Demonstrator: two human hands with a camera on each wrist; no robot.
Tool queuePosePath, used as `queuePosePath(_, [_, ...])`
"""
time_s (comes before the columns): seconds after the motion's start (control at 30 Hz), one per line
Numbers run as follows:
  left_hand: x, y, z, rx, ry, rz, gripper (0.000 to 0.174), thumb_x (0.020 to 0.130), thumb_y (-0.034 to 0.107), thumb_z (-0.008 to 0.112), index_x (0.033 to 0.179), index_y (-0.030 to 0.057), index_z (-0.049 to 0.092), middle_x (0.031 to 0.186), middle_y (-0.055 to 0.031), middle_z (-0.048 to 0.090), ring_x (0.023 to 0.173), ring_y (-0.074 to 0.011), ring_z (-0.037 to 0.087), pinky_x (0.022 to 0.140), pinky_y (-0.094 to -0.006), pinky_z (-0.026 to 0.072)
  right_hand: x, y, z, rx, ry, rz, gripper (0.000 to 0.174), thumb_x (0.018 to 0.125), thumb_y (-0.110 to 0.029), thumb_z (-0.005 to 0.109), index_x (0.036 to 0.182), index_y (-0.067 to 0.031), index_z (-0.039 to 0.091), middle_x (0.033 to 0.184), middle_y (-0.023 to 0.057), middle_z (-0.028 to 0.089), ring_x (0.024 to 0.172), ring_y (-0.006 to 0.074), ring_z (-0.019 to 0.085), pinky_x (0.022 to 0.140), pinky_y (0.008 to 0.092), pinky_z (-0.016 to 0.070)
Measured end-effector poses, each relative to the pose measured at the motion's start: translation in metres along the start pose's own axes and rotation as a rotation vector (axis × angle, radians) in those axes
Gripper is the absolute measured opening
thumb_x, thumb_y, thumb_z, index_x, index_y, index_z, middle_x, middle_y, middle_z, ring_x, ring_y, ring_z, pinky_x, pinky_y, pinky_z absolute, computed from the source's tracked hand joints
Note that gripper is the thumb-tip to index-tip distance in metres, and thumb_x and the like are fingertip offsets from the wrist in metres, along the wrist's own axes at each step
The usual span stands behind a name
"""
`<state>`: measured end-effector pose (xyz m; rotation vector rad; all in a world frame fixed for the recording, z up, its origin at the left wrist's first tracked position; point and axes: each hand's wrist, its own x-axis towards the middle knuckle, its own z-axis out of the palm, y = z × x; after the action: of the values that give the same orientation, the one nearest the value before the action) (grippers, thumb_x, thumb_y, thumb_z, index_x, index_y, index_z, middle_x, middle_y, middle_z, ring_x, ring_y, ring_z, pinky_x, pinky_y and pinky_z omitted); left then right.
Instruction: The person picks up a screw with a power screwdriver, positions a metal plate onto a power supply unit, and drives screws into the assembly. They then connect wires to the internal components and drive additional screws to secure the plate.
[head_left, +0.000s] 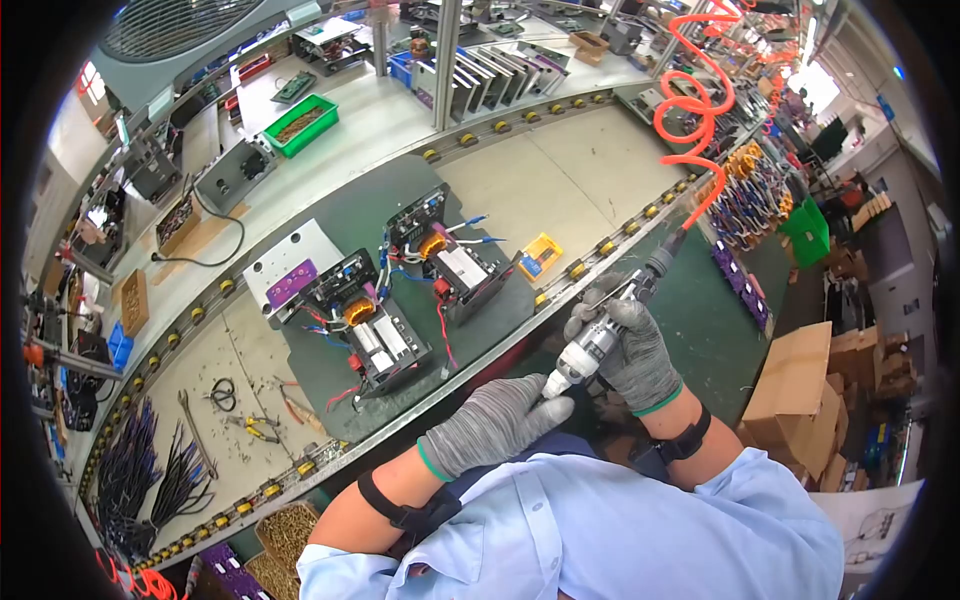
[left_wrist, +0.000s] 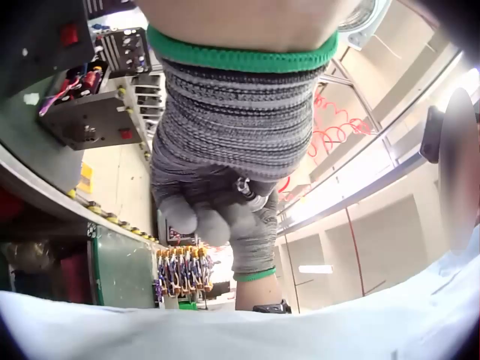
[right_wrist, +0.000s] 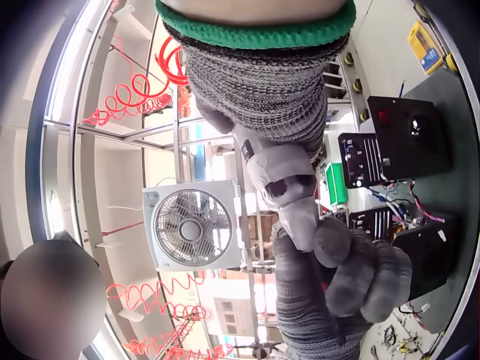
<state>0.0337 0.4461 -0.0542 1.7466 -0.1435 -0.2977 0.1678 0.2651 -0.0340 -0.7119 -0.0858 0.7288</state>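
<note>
Blue shirt (head_left: 540,525) foremost, a worker's gloved right hand (head_left: 640,355) grips a power tool (head_left: 595,345) angled before the body, its white nose (head_left: 556,383) pointing into the left hand (head_left: 495,420), whose curled fingers pinch it.

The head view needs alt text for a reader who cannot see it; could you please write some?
A person's gloved right hand grips a grey power tool on a coiled orange hose, while the gloved left hand holds its white tip. Beyond them, two electronic assemblies sit on a dark board.
</note>
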Motion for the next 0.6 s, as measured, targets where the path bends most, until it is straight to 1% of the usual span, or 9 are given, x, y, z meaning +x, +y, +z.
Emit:
queuePosePath(0.03, [0.001, 0.004, 0.0, 0.296, 0.028, 0.04, 0.043, 0.105, 0.042, 0.054, 0.103, 0.0014, 0.066, 0.075, -0.0177, 0.065, 0.073, -0.0335, 0.067, 0.068, -0.0421, 0.0524, -0.004, 0.0, 0.001, -0.002, 0.01, -0.008, 0.032, 0.088, -0.009, 0.075, 0.117, -0.0091, 0.061, 0.095, 0.008, 0.069, 0.092, 0.0239, 0.071, 0.09, 0.0447, 0.0614])
queuePosePath(0.07, [0.007, -0.004, 0.004, 0.333, 0.067, 0.057, 0.04, 0.103, 0.042, 0.056, 0.098, 0.0028, 0.065, 0.075, -0.0233, 0.063, 0.074, -0.0428, 0.065, 0.066, -0.0485, 0.0513, -0.007, 0.001, 0.002, -0.005, 0.074, -0.044, 0.034, 0.09, -0.01, 0.074, 0.12, -0.0091, 0.059, 0.095, 0.0084, 0.069, 0.092, 0.0238, 0.071, 0.09, 0.0444, 0.0615])
queuePosePath(0.13, [0.015, -0.012, 0.009, 0.378, 0.038, 0.052, 0.04, 0.103, 0.042, 0.055, 0.095, 0.0033, 0.063, 0.074, -0.0222, 0.063, 0.073, -0.0429, 0.065, 0.066, -0.0497, 0.0507, -0.013, -0.001, 0.005, -0.044, 0.165, -0.064, 0.038, 0.093, -0.012, 0.071, 0.128, -0.009, 0.057, 0.098, 0.0099, 0.07, 0.094, 0.0229, 0.071, 0.091, 0.0433, 0.0619])
queuePosePath(0.27, [0.029, -0.018, 0.008, 0.385, 0.013, 0.069, 0.039, 0.103, 0.041, 0.055, 0.094, 0.0039, 0.062, 0.073, -0.0212, 0.062, 0.071, -0.0427, 0.065, 0.065, -0.0498, 0.0507, -0.007, -0.007, -0.029, -0.017, 0.024, -0.037, 0.049, 0.095, -0.028, 0.07, 0.138, -0.0106, 0.055, 0.114, 0.0144, 0.071, 0.105, 0.0304, 0.071, 0.098, 0.053, 0.0567])
queuePosePath(0.33, [0.041, -0.021, 0.007, 0.385, 0.0, 0.041, 0.038, 0.103, 0.04, 0.057, 0.096, 0.0037, 0.063, 0.073, -0.0213, 0.063, 0.071, -0.0429, 0.064, 0.065, -0.0492, 0.0509, -0.004, -0.02, -0.035, -0.041, 0.039, 0.004, 0.05, 0.092, -0.028, 0.073, 0.134, -0.0078, 0.057, 0.113, 0.0182, 0.071, 0.107, 0.0344, 0.071, 0.099, 0.0544, 0.0556])
queuePosePath(0.4, [0.061, -0.027, 0.008, 0.229, 0.022, 0.022, 0.036, 0.101, 0.039, 0.062, 0.105, 0.0028, 0.066, 0.078, -0.0196, 0.066, 0.073, -0.0389, 0.066, 0.069, -0.0448, 0.0524, 0.002, -0.034, -0.049, -0.068, 0.067, -0.014, 0.049, 0.091, -0.028, 0.074, 0.133, -0.0077, 0.058, 0.113, 0.0196, 0.072, 0.109, 0.0357, 0.07, 0.099, 0.0545, 0.0556])
queuePosePath(0.47, [0.085, -0.038, 0.014, 0.194, -0.012, -0.033, 0.038, 0.1, 0.039, 0.063, 0.109, 0.0024, 0.066, 0.08, -0.0183, 0.067, 0.074, -0.0348, 0.067, 0.071, -0.0428, 0.0526, 0.003, -0.059, -0.052, -0.274, 0.05, 0.013, 0.054, 0.084, -0.025, 0.081, 0.128, -0.0049, 0.058, 0.112, 0.0151, 0.071, 0.106, 0.0286, 0.071, 0.104, 0.0489, 0.0538])
queuePosePath(0.53, [0.106, -0.041, 0.022, 0.114, -0.048, -0.136, 0.038, 0.099, 0.036, 0.068, 0.115, 0.0015, 0.067, 0.083, -0.0135, 0.069, 0.077, -0.0224, 0.065, 0.075, -0.0377, 0.0524, 0.001, -0.08, -0.07, -0.346, 0.079, 0.029, 0.056, 0.08, -0.021, 0.082, 0.127, -0.0042, 0.058, 0.113, 0.0166, 0.071, 0.107, 0.0295, 0.071, 0.103, 0.0465, 0.054])
queuePosePath(0.6, [0.122, -0.048, 0.033, 0.062, -0.1, -0.107, 0.037, 0.098, 0.034, 0.07, 0.115, 0.0017, 0.068, 0.083, -0.0129, 0.069, 0.076, -0.0209, 0.064, 0.074, -0.0369, 0.0524, 0.004, -0.099, -0.089, -0.485, 0.087, 0.096, 0.06, 0.072, -0.013, 0.085, 0.125, -0.0029, 0.059, 0.114, 0.0197, 0.072, 0.109, 0.0312, 0.07, 0.101, 0.0416, 0.0545])
